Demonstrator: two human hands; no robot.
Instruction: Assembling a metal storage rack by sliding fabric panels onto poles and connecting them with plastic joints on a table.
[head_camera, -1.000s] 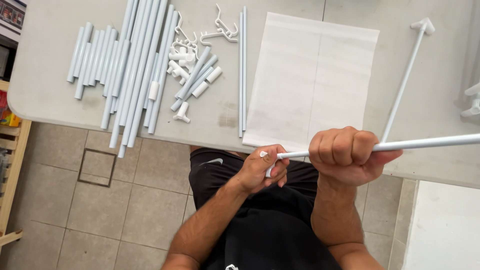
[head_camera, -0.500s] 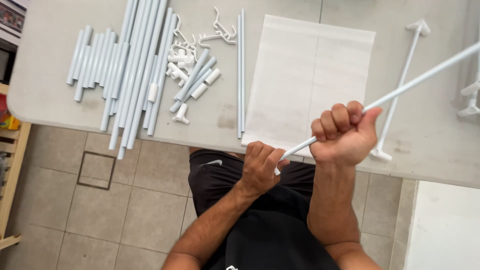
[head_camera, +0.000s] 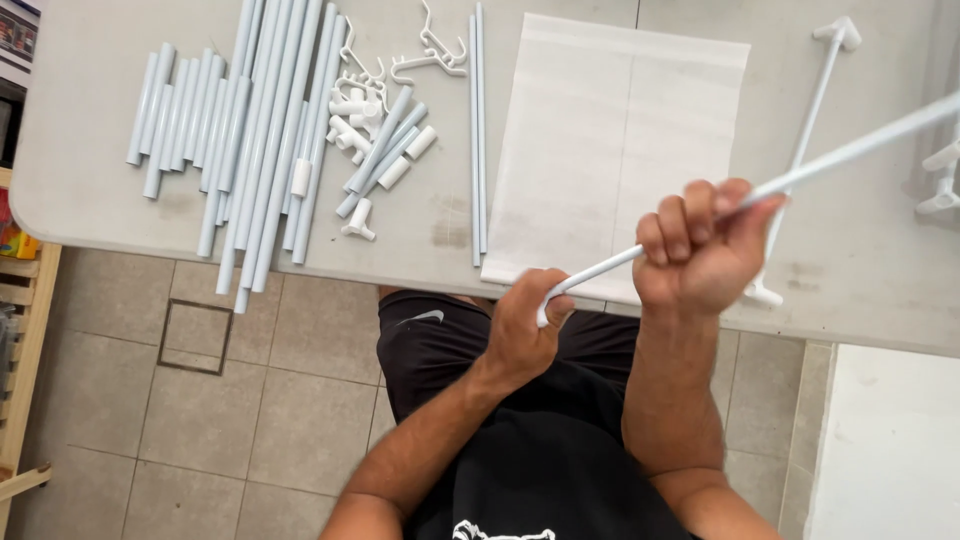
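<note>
Lying far left on the tabletop (head_camera: 90, 215): tubes (head_camera: 250, 130). Left hand (head_camera: 525, 325) pinching the rod (head_camera: 850, 150) near end, fingers closed; right hand (head_camera: 700, 250) fisting mid-rod, long axis rising far right over the sheet (head_camera: 610, 140).

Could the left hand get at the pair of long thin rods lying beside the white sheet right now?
Probably not at once: the left hand is closed around the near end of the white rod. The thin rods lie uncovered on the table.
</note>
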